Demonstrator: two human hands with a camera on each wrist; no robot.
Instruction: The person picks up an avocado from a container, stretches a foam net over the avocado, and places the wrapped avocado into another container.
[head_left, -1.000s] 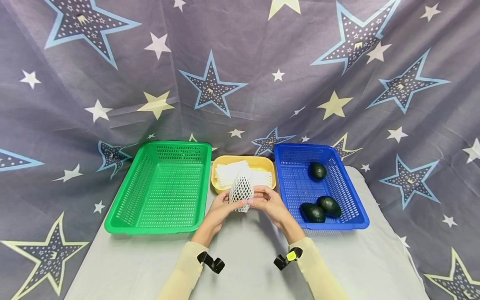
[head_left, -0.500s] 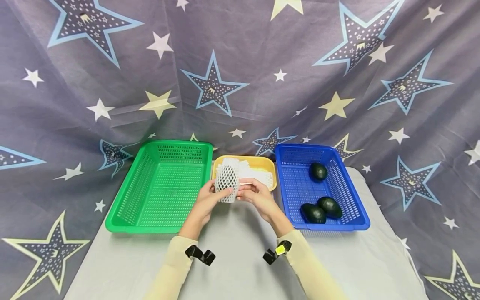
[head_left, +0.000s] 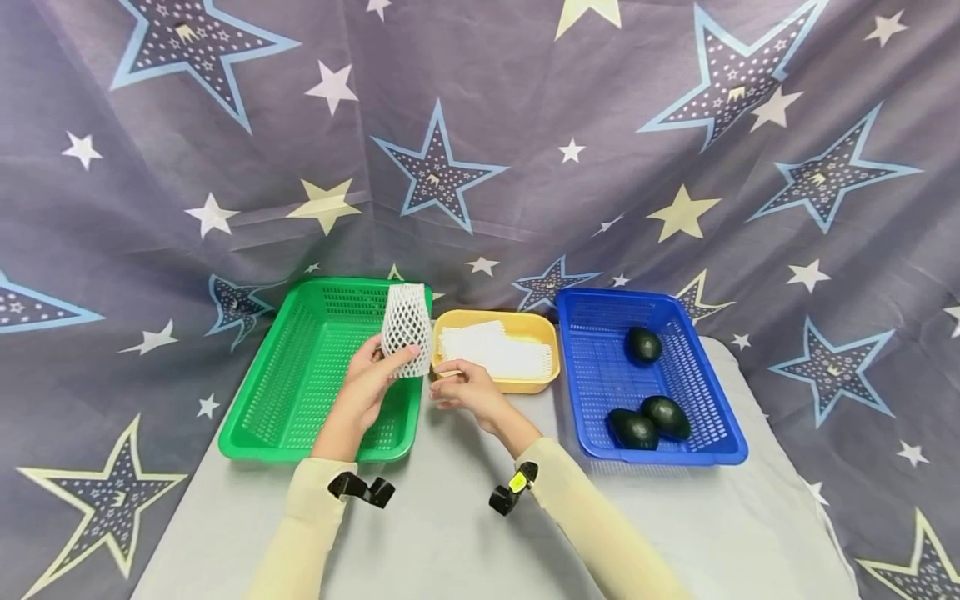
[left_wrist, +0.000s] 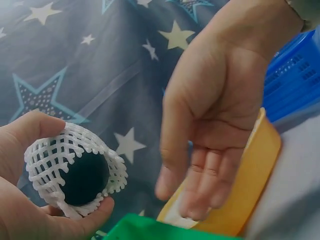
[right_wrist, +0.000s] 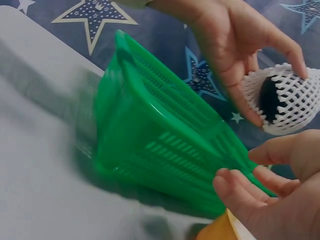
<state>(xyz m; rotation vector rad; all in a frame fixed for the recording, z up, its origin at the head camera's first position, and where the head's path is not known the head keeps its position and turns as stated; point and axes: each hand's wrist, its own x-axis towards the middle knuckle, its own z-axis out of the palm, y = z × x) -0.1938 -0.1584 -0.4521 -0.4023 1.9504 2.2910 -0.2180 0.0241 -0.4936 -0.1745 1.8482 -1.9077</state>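
Observation:
My left hand (head_left: 358, 392) grips an avocado (left_wrist: 87, 180) wrapped in a white foam net sleeve (head_left: 407, 325), thumb on its near side. The dark skin shows through the sleeve's open end in both wrist views. In the head view the wrapped fruit overlaps the right part of the green basket (head_left: 258, 454), above its edge. My right hand (head_left: 472, 393) holds nothing; its fingers are loosely bent, by the front left corner of the yellow tray (head_left: 517, 386). In the right wrist view its fingers stand apart from the net sleeve.
Flat white foam nets (head_left: 506, 352) lie in the yellow tray between the baskets. On the right, a blue basket (head_left: 600, 362) contains avocados (head_left: 643, 344), one at the back and two at the front. Behind everything hangs a star-patterned curtain (head_left: 450, 75).
The net-wrapped avocado has moved left in my left hand, from before the yellow tray to the green basket. My right hand has let go of it and followed partway left.

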